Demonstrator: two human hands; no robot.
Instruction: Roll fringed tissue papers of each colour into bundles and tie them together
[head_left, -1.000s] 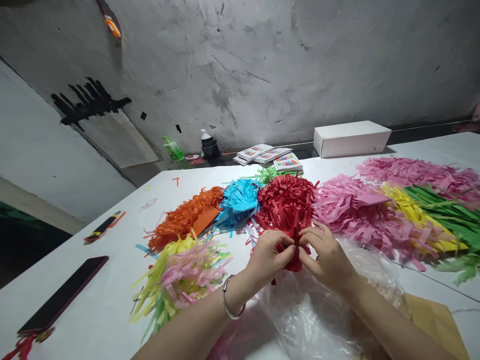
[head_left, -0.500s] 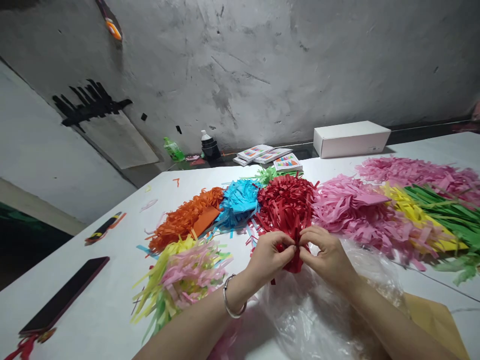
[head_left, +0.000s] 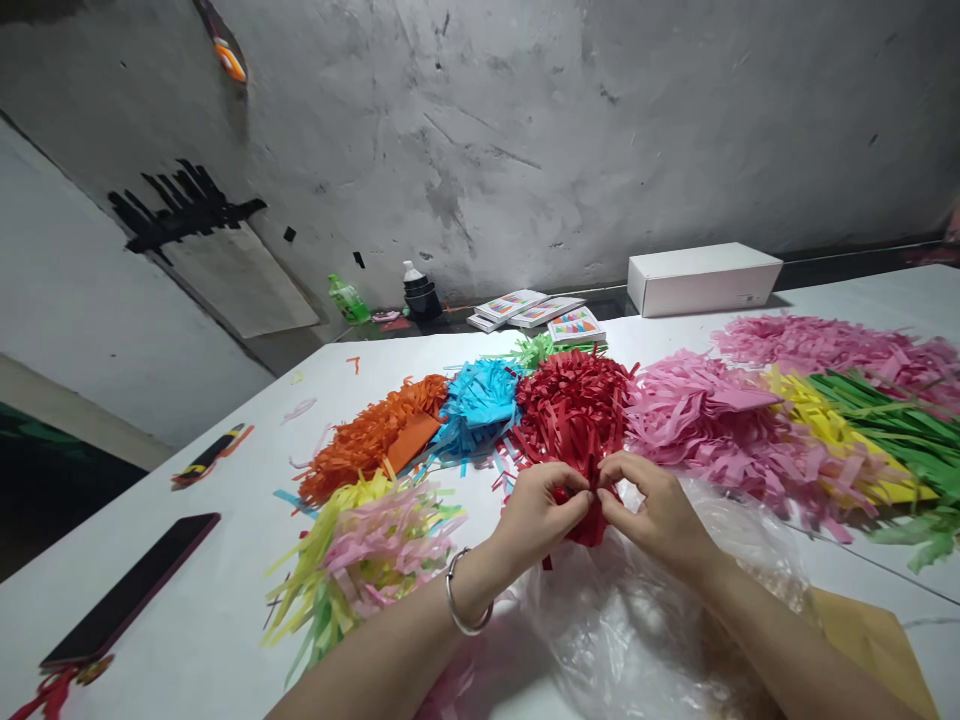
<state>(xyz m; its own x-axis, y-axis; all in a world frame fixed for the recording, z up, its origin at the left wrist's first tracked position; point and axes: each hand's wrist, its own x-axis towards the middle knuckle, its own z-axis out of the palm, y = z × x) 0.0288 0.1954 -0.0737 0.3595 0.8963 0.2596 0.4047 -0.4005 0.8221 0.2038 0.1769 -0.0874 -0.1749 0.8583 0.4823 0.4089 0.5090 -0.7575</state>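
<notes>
Both hands meet at the near end of a red paper fringe bundle [head_left: 574,395], whose cut strips fan out away from me. My left hand [head_left: 534,508] pinches red paper between thumb and fingertips, and a silver bangle circles that wrist. From the other side, my right hand [head_left: 658,512] closes thumb and forefinger on the same spot. A short red tail shows below the fingers. Crumpled clear plastic [head_left: 615,620] lies under and in front of the hands. Blue fringe [head_left: 480,400] touches the red bundle's left side, and pink fringe [head_left: 697,410] its right.
Orange fringe [head_left: 367,435] and mixed yellow-pink strips [head_left: 375,550] lie left; yellow fringe [head_left: 832,430] and green fringe [head_left: 892,420] lie right. A phone [head_left: 131,590] and cutter [head_left: 206,458] rest at left. Printed cards [head_left: 576,325] and a white box [head_left: 701,280] stand along the wall.
My right fingers have shifted very slightly at the pinch point. The red fringe and everything else stay in place.
</notes>
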